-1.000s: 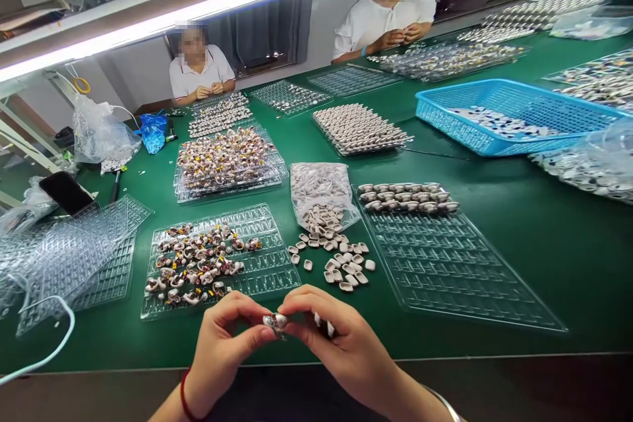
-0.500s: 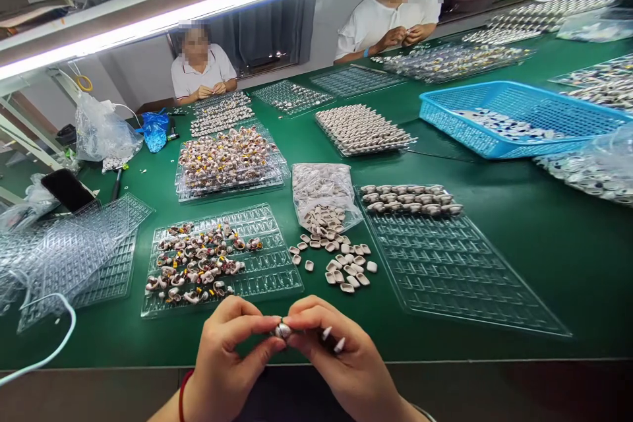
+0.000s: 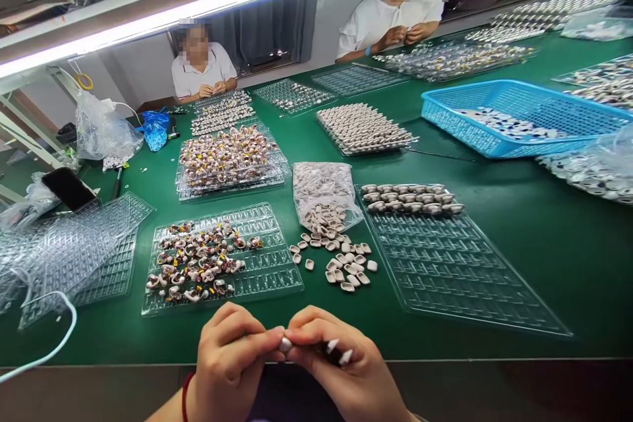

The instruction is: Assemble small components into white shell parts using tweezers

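Note:
At the near edge of the green table [image 3: 534, 237], my left hand [image 3: 227, 359] and my right hand [image 3: 341, 366] meet, both pinching one small silvery-beige part [image 3: 285, 344] between their fingertips. Just beyond them lie loose beige shell pieces [image 3: 341, 264] spilling from a clear bag [image 3: 321, 194]. To the left is a clear plastic tray [image 3: 267, 270] partly filled with small parts with coloured bits. To the right is a larger clear tray [image 3: 455, 270] with finished pieces [image 3: 410, 198] in its far rows.
A blue basket [image 3: 519, 115] stands at the right, with bags of parts near it. Empty clear trays [image 3: 69, 250] are stacked at the left beside a phone [image 3: 66, 188]. More filled trays [image 3: 230, 158] lie further back. Two other people [image 3: 200, 69] [image 3: 395, 16] work across the table.
Both hands have drawn back toward me and lower, still pinching the small part together. The camera view has shifted slightly.

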The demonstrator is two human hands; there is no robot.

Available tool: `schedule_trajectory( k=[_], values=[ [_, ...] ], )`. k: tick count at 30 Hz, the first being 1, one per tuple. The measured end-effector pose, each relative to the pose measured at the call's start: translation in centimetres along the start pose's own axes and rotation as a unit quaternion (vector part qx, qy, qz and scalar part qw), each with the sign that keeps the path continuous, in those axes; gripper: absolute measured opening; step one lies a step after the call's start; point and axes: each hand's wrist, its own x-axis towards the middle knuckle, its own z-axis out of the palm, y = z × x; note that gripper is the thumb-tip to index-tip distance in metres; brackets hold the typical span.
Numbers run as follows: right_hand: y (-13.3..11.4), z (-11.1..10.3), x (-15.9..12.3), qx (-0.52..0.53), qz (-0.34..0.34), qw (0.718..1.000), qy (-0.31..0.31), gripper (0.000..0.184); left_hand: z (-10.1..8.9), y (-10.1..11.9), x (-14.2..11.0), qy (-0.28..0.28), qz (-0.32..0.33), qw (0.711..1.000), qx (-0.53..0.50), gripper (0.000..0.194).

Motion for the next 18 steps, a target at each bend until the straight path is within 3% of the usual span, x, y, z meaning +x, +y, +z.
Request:
schedule_trajectory(
  k=[10, 12, 14, 16, 18],
  values=[
    [0.1, 0.1, -0.3, 0.150, 0.145, 0.978, -0.018, 0.009, 0.0, 0.6, 0.0, 0.004, 0.000, 1.000, -0.010, 0.026],
    [0.0, -0.1, 0.0, 0.147, 0.146, 0.978, -0.021, 0.006, -0.1, 0.2, 0.0, 0.005, -0.052, 0.997, -0.051, 0.016],
    [-0.1, -0.4, 0.5, 0.139, 0.144, 0.979, -0.030, 0.002, -0.2, -0.3, 0.1, 0.000, -0.151, 0.981, -0.122, 0.020],
    [0.0, -0.6, 1.0, 0.128, 0.135, 0.982, -0.038, 0.003, 0.0, -0.8, 0.1, -0.026, -0.262, 0.941, -0.214, 0.033],
    [0.2, -0.9, 1.3, 0.107, 0.117, 0.986, -0.043, 0.004, 0.4, -0.9, 0.0, -0.055, -0.344, 0.889, -0.298, 0.032]
  ],
)
